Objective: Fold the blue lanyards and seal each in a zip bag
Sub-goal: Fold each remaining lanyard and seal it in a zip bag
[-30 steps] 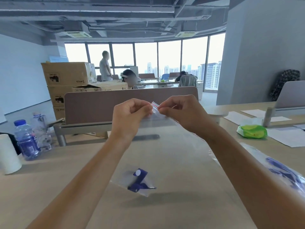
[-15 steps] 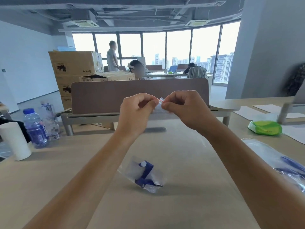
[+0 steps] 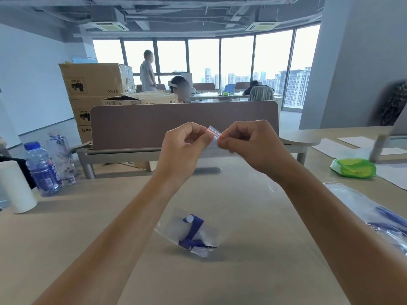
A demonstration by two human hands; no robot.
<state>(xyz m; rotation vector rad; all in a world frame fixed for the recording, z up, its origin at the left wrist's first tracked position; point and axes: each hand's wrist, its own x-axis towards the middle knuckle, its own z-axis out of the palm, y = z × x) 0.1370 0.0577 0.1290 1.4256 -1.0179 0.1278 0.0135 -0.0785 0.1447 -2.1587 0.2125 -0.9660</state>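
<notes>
Both hands are raised above the desk, holding a clear zip bag (image 3: pixel 214 137) with a red seal line between them. My left hand (image 3: pixel 184 148) pinches its top edge from the left, and my right hand (image 3: pixel 253 145) pinches it from the right. The bag hangs down behind my right hand and looks see-through; I cannot tell what is inside. On the desk below lies another zip bag (image 3: pixel 189 233) holding a folded blue lanyard (image 3: pixel 193 235). A pile of clear bags with blue lanyards (image 3: pixel 378 216) lies at the right edge.
Two water bottles (image 3: pixel 43 168) and a white paper roll (image 3: pixel 15 186) stand at the left. A green packet (image 3: pixel 352 168) and paper sheets (image 3: pixel 352 144) lie at the right. A brown divider panel (image 3: pixel 182 122) closes the desk's far side, with cardboard boxes (image 3: pixel 97 82) and people beyond.
The view has tilted and shifted slightly. My hands stay together on the bag's top edge, and the red seal line now shows more plainly between my fingers.
</notes>
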